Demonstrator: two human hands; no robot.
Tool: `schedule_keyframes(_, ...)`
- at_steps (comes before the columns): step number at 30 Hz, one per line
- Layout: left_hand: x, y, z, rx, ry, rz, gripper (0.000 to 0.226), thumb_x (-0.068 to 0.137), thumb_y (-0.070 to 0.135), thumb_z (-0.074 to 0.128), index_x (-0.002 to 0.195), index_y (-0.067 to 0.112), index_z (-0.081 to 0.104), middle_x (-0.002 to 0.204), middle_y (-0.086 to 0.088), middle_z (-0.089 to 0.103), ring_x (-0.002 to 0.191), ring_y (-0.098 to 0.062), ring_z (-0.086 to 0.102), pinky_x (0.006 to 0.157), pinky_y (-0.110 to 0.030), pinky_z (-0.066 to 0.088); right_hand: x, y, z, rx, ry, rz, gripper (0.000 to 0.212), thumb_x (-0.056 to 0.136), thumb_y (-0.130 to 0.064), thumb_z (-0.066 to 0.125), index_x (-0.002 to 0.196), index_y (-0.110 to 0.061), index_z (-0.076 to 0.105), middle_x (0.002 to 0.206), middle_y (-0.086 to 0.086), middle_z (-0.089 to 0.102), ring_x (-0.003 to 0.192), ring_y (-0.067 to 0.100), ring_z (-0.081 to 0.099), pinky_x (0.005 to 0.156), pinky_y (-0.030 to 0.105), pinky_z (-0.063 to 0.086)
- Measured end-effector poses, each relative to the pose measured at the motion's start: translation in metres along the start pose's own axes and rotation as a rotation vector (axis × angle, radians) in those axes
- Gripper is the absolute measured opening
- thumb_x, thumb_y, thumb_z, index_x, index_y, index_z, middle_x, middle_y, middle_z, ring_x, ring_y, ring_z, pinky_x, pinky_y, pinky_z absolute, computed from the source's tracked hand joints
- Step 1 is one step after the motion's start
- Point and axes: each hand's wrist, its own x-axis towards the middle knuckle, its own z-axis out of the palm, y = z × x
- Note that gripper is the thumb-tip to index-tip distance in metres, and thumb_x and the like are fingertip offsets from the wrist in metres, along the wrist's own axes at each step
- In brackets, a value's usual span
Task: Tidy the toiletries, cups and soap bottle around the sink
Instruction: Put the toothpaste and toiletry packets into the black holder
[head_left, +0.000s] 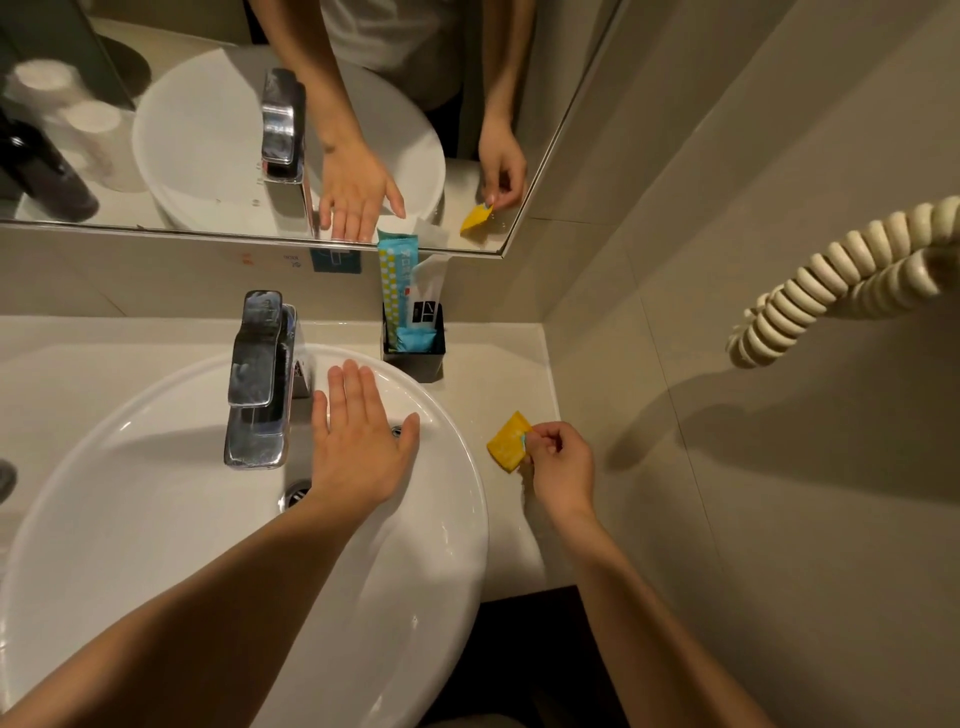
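Note:
My right hand (558, 462) pinches the corner of a small yellow packet (508, 441), which sits on or just above the counter to the right of the white sink basin (452, 519). Over the basin's far rim my left hand (358, 441) hovers flat, fingers spread, holding nothing. A black square holder (415, 358) stands at the back of the counter with a blue dotted packet (397, 280) and a white packet (428, 296) upright inside. A dark soap bottle (41, 171) and white cups (72, 119) appear only as reflections in the mirror.
A chrome faucet (260, 379) rises at the back of the basin, left of my left hand. The mirror's edge (260, 236) runs above the counter. On the tiled right wall hangs a coiled cream cord (831, 280). The counter (498, 384) ends at that wall.

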Motion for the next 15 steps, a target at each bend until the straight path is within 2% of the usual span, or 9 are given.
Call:
schedule_keyframes(3,0.0,0.001,0.0,-0.004,0.006,-0.002,0.093,0.094,0.07,0.002,0.161,0.007,-0.01,0.171,-0.014,-0.01,0.158,-0.03,-0.014,0.128,-0.05,-0.005,0.006,-0.023,0.005,0.045,-0.04,-0.073,0.008,0.091,-0.003,0.061,0.085,-0.004,0.066,0.069,0.009,0.06,0.06,0.017,0.054,0.051,0.023,0.045)
schedule_keyframes(7,0.0,0.001,0.0,-0.006,0.012,-0.007,0.09,0.098,0.067,0.011,0.161,0.006,-0.009,0.172,-0.015,-0.009,0.158,-0.03,-0.014,0.128,-0.05,-0.005,0.019,-0.065,0.017,0.11,-0.117,-0.196,0.009,0.092,-0.006,0.062,0.084,-0.007,0.065,0.071,0.008,0.061,0.063,0.016,0.055,0.061,0.032,0.049)
schedule_keyframes(13,0.0,0.002,-0.003,-0.009,-0.006,-0.009,0.089,0.099,0.067,0.012,0.16,0.007,-0.013,0.171,-0.014,-0.014,0.157,-0.029,-0.018,0.127,-0.048,-0.009,0.035,-0.123,0.041,0.101,-0.197,-0.361,0.012,0.095,-0.01,0.061,0.085,-0.014,0.066,0.072,0.004,0.064,0.064,0.012,0.057,0.062,0.03,0.052)
schedule_keyframes(15,0.0,0.002,-0.003,-0.017,-0.004,-0.009,0.089,0.099,0.066,0.013,0.161,0.007,-0.012,0.171,-0.014,-0.014,0.157,-0.029,-0.018,0.127,-0.049,-0.009,0.04,-0.133,0.051,0.087,-0.22,-0.405,0.009,0.095,-0.011,0.061,0.088,-0.011,0.067,0.076,0.009,0.066,0.065,0.014,0.058,0.062,0.032,0.052)
